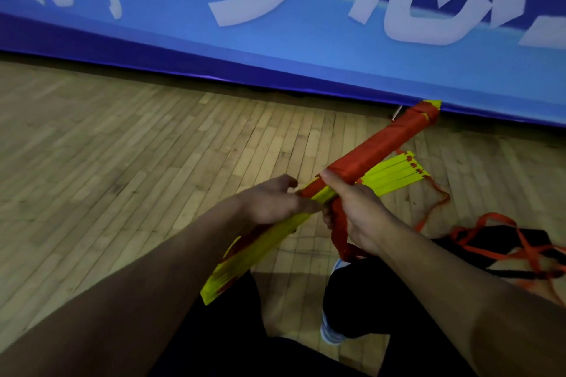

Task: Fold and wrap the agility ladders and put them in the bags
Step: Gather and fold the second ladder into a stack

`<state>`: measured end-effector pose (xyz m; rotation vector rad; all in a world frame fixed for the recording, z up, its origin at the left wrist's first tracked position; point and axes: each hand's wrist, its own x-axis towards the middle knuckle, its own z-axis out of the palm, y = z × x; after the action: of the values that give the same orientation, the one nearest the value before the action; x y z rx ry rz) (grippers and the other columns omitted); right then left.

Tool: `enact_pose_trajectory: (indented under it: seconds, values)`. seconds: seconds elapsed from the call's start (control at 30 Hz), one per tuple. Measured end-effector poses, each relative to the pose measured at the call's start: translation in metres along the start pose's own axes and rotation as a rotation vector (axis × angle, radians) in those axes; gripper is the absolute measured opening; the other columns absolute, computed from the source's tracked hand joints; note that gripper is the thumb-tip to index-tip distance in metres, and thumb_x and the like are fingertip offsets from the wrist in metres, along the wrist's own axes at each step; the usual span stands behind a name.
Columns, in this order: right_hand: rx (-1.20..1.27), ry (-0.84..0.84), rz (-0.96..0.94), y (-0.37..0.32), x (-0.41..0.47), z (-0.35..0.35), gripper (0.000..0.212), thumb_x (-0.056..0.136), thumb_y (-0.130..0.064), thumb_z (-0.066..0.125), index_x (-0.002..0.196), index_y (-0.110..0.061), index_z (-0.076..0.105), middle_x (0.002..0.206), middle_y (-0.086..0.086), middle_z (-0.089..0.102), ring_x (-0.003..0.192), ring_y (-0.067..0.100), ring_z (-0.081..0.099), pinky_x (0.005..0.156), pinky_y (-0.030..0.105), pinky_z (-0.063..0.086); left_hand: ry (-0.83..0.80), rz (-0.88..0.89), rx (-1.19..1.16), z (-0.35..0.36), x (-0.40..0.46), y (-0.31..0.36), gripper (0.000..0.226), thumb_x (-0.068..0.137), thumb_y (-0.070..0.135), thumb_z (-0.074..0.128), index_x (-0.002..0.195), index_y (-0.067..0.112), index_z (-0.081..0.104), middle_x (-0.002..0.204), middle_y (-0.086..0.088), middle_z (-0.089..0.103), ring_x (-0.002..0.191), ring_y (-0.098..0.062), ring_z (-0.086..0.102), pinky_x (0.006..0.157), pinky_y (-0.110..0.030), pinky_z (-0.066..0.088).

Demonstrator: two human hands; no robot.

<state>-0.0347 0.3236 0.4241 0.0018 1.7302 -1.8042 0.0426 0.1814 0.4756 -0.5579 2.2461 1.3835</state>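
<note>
A folded agility ladder point(382, 147), a bundle of yellow rungs, is held slanting up to the right above the floor. Orange strap is wound tightly round its upper half; the lower yellow end point(245, 254) is bare. My left hand point(272, 202) grips the bundle at its middle. My right hand point(358, 211) is closed on the orange strap point(338, 232) just below the bundle, thumb pressed on the wrapped part. A second fan of yellow rungs point(395, 176) lies on the floor behind. A black bag point(490, 242) lies flat at the right under loose orange strap.
A blue banner point(275, 40) with white characters runs along the far edge of the wooden floor point(122, 162). Loose orange strap point(435, 205) trails across the floor to the right. My knees in dark trousers and a light shoe point(330, 330) are below.
</note>
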Motion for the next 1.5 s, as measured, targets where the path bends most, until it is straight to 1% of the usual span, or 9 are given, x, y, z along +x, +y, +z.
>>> enact_pose_trajectory:
  seconds: [0.1, 0.43, 0.63, 0.8, 0.97, 1.1, 1.27, 1.4, 1.5]
  values:
    - [-0.035, -0.067, 0.001, -0.002, -0.001, -0.002, 0.036, 0.091, -0.043, 0.066, 0.080, -0.009, 0.071, 0.060, 0.011, 0.058, 0.047, 0.018, 0.053, 0.047, 0.028, 0.042, -0.141, 0.041, -0.048, -0.007, 0.002, -0.006, 0.023, 0.090, 0.026, 0.069, 0.110, 0.016, 0.064, 0.105, -0.010, 0.070, 0.092, -0.029, 0.073, 0.081, -0.039, 0.060]
    - [-0.168, -0.140, 0.167, -0.022, 0.002, -0.008, 0.053, 0.094, -0.056, 0.054, 0.085, -0.005, 0.064, 0.056, 0.007, 0.057, 0.046, 0.017, 0.055, 0.046, 0.024, 0.042, -0.058, 0.000, -0.145, 0.000, 0.001, -0.008, 0.045, 0.088, 0.024, 0.074, 0.123, 0.015, 0.047, 0.110, -0.010, 0.064, 0.077, -0.025, 0.075, 0.063, -0.035, 0.059]
    - [-0.241, -0.174, 0.230, -0.024, -0.002, 0.000, 0.072, 0.085, -0.077, 0.045, 0.082, -0.007, 0.063, 0.058, 0.006, 0.058, 0.046, 0.016, 0.055, 0.047, 0.024, 0.042, 0.356, 0.010, 0.325, 0.014, 0.009, -0.004, 0.050, 0.086, 0.029, 0.075, 0.124, 0.021, 0.042, 0.105, -0.004, 0.063, 0.081, -0.019, 0.068, 0.066, -0.032, 0.059]
    - [-0.198, -0.016, 0.151, -0.014, 0.003, 0.009, 0.047, 0.087, -0.058, 0.064, 0.077, -0.012, 0.065, 0.052, 0.004, 0.055, 0.040, 0.016, 0.051, 0.042, 0.022, 0.039, 0.493, 0.221, 0.870, 0.036, 0.005, -0.019, 0.054, 0.096, 0.044, 0.055, 0.140, 0.029, 0.026, 0.119, -0.004, 0.056, 0.100, -0.027, 0.062, 0.079, -0.039, 0.053]
    - [0.000, -0.058, 0.066, -0.001, -0.002, 0.003, 0.027, 0.090, -0.034, 0.068, 0.077, -0.011, 0.064, 0.055, 0.006, 0.057, 0.043, 0.017, 0.052, 0.046, 0.025, 0.039, 0.122, 0.189, 0.286, 0.006, 0.005, -0.017, 0.044, 0.093, 0.056, 0.055, 0.131, 0.036, 0.043, 0.112, -0.002, 0.065, 0.094, -0.020, 0.068, 0.080, -0.037, 0.056]
    - [0.025, -0.181, -0.021, -0.006, -0.003, 0.000, 0.026, 0.093, -0.032, 0.065, 0.089, -0.006, 0.067, 0.066, 0.009, 0.061, 0.050, 0.017, 0.056, 0.050, 0.028, 0.045, -0.171, -0.016, -0.140, -0.017, 0.001, -0.013, 0.048, 0.090, 0.047, 0.064, 0.124, 0.014, 0.055, 0.109, -0.014, 0.071, 0.090, -0.030, 0.074, 0.073, -0.041, 0.058]
    - [-0.142, -0.171, 0.100, -0.010, -0.003, 0.002, 0.057, 0.091, -0.056, 0.057, 0.095, 0.000, 0.067, 0.066, 0.014, 0.066, 0.053, 0.022, 0.063, 0.051, 0.027, 0.047, 0.139, 0.068, 0.061, -0.016, 0.008, -0.017, 0.036, 0.081, 0.039, 0.079, 0.100, 0.012, 0.064, 0.089, -0.005, 0.074, 0.081, -0.021, 0.073, 0.076, -0.036, 0.057]
    - [-0.217, -0.088, 0.224, -0.008, -0.001, 0.007, 0.068, 0.083, -0.075, 0.053, 0.085, -0.008, 0.066, 0.062, 0.009, 0.062, 0.050, 0.019, 0.059, 0.048, 0.025, 0.045, 0.448, 0.062, 0.525, 0.019, 0.010, -0.017, 0.047, 0.084, 0.034, 0.076, 0.116, 0.020, 0.046, 0.104, -0.001, 0.059, 0.092, -0.020, 0.061, 0.076, -0.034, 0.054]
    - [-0.229, 0.016, 0.219, -0.003, 0.002, 0.008, 0.051, 0.087, -0.063, 0.060, 0.078, -0.013, 0.065, 0.053, 0.003, 0.056, 0.040, 0.015, 0.053, 0.044, 0.021, 0.040, 0.324, 0.132, 0.714, 0.030, 0.005, -0.014, 0.059, 0.092, 0.030, 0.067, 0.140, 0.024, 0.032, 0.128, -0.004, 0.051, 0.108, -0.023, 0.059, 0.088, -0.036, 0.055]
